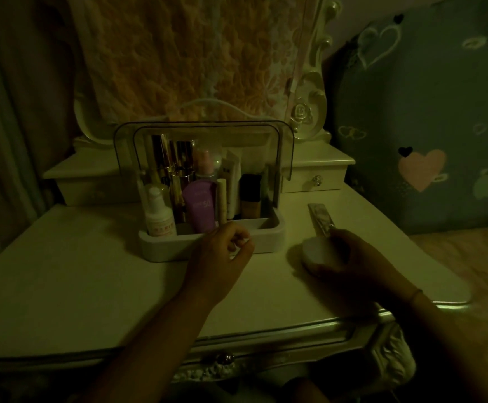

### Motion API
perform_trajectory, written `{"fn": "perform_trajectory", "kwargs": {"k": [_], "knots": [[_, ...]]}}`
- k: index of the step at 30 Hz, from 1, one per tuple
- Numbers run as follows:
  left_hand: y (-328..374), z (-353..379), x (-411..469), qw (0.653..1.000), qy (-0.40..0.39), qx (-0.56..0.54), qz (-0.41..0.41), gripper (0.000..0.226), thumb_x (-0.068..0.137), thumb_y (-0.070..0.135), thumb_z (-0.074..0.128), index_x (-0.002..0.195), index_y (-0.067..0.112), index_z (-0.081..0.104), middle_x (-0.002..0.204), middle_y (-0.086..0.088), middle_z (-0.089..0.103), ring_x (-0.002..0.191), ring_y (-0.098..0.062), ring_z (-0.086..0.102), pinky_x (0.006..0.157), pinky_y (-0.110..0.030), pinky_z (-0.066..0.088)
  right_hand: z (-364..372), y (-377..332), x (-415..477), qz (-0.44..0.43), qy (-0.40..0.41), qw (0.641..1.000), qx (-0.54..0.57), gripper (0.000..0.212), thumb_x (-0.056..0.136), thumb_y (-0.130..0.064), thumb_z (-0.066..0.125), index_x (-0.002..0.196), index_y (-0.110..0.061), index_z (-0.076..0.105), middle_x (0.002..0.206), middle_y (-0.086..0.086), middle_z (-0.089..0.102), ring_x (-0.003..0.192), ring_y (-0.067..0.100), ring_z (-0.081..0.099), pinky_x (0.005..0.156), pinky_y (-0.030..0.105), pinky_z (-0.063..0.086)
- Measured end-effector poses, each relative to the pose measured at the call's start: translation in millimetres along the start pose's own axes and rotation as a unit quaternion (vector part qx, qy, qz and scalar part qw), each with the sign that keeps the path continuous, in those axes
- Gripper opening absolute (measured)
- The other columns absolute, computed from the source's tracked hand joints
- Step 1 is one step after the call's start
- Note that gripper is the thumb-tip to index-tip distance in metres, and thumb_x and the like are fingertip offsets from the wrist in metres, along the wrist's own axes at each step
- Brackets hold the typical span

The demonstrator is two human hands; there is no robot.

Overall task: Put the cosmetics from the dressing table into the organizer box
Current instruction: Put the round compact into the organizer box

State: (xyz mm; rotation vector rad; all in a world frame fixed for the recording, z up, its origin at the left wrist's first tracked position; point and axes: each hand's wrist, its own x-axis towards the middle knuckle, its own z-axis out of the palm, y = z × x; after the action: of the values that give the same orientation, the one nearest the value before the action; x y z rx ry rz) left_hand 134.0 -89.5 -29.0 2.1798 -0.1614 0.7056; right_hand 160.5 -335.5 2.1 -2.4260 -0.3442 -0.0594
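L hand [222, 257] curled at organizer box [269, 238], hold unclear, R hand [356, 264] gripping compact [318, 251], cream dressing table [91, 271], dim rm

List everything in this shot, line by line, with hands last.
organizer box: one, white base with clear raised lid, centre back of the table
white bottle: one, white, box front left
purple tube: one, purple, box front middle
gold tubes: several, gold, box rear left
pink bottle: one, pink, box rear middle
slim stick: one, cream, upright beside the purple tube
dark bottle: one, dark, box right
patterned case: one, pale patterned, flat on the table right of the box
round compact: one, white, on the table
dressing table: one, white
small drawer: one, white, rear right
left hand: fingers curled, at the box's front, grip unclear
right hand: grips the round compact
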Motion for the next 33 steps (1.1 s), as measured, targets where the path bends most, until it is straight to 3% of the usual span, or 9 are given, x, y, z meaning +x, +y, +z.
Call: {"fn": "perform_trajectory", "kwargs": {"k": [4,9,15,17,19,22,24,26,33], "knots": [[-2.6,-1.0,-0.1,1.0,-0.002,-0.001,0.003,0.009,0.08,0.044,0.056,0.086,0.038,0.052,0.079,0.019,0.053,0.075,0.002,0.052,0.061,-0.018,0.044,12.6,-18.4,1.5,0.0,-0.06,0.998,-0.016,0.089,0.068,-0.037,0.077,0.141,-0.021,0.029,0.142,0.003,0.042,0.124,0.019,0.045,0.089,0.02,0.031],[-1.3,-2.6,-0.3,1.0,-0.013,-0.013,-0.01,0.01,0.08,0.043,0.057,0.089,0.039,0.055,0.083,0.019,0.054,0.079,0.003,0.051,0.063,-0.016,0.042,7.8,-21.9,2.5,0.038,-0.083,0.996,-0.012,0.09,0.066,-0.039,0.078,0.141,-0.022,0.031,0.141,0.005,0.043,0.124,0.021,0.046,0.088,0.022,0.033],[3.2,-1.8,-0.6,0.997,-0.069,-0.021,0.012,0.02,0.084,0.036,0.06,0.101,0.026,0.066,0.087,0.022,0.054,0.087,0.001,0.056,0.074,-0.011,0.045,25.0,-28.3,-0.9,-0.005,-0.032,0.999,-0.011,0.091,0.061,-0.047,0.077,0.138,-0.024,0.035,0.138,0.0,0.048,0.115,0.013,0.051,0.088,0.02,0.038],[6.0,-2.6,-1.4,0.995,-0.095,-0.029,0.0,0.026,0.084,0.037,0.059,0.106,0.026,0.066,0.088,0.019,0.055,0.086,0.0,0.056,0.077,-0.016,0.047,35.0,-34.7,-3.1,-0.035,-0.01,0.999,0.012,0.089,0.061,-0.047,0.078,0.136,-0.025,0.037,0.136,-0.003,0.049,0.105,0.004,0.048,0.083,0.01,0.038],[8.4,-4.1,-2.4,0.993,-0.108,-0.043,-0.01,0.029,0.085,0.037,0.058,0.111,0.028,0.064,0.088,0.021,0.055,0.083,0.005,0.054,0.074,-0.009,0.043,43.2,-42.1,-4.6,-0.083,0.021,0.996,0.028,0.087,0.06,-0.043,0.08,0.134,-0.024,0.04,0.133,-0.003,0.051,0.101,0.001,0.044,0.074,0.002,0.034],[12.2,-7.7,-2.8,0.992,-0.083,-0.092,-0.031,0.032,0.086,0.034,0.058,0.117,0.027,0.061,0.098,0.022,0.055,0.088,0.01,0.053,0.072,0.001,0.04,49.0,-52.9,-5.1,-0.142,0.073,0.985,0.067,0.085,0.06,-0.035,0.082,0.133,-0.021,0.041,0.132,-0.003,0.05,0.112,0.009,0.047,0.085,0.009,0.039],[14.7,-8.9,-1.5,0.991,-0.053,-0.121,-0.036,0.035,0.086,0.029,0.06,0.12,0.024,0.059,0.107,0.013,0.057,0.095,0.002,0.056,0.075,-0.004,0.045,49.0,-60.5,-5.0,-0.153,0.095,0.979,0.096,0.087,0.06,-0.033,0.083,0.135,-0.02,0.04,0.135,-0.002,0.047,0.118,0.013,0.046,0.094,0.028,0.046],[18.3,-8.8,2.1,0.988,-0.018,-0.15,-0.043,0.038,0.086,0.025,0.06,0.123,0.019,0.057,0.116,0.001,0.057,0.101,-0.006,0.058,0.078,-0.011,0.051,46.5,-68.6,-1.7,-0.161,0.115,0.974,0.113,0.088,0.06,-0.031,0.082,0.136,-0.02,0.038,0.136,-0.002,0.046,0.118,0.009,0.042,0.097,0.033,0.046],[28.2,-0.9,21.1,0.983,0.093,-0.133,-0.086,0.044,0.088,0.022,0.059,0.131,0.02,0.049,0.132,-0.006,0.055,0.117,-0.018,0.053,0.092,-0.035,0.052,45.8,-88.6,34.3,-0.154,0.114,0.976,0.107,0.081,0.07,-0.021,0.077,0.138,-0.019,0.033,0.141,0.005,0.04,0.118,0.016,0.043,0.085,0.016,0.043]]}}
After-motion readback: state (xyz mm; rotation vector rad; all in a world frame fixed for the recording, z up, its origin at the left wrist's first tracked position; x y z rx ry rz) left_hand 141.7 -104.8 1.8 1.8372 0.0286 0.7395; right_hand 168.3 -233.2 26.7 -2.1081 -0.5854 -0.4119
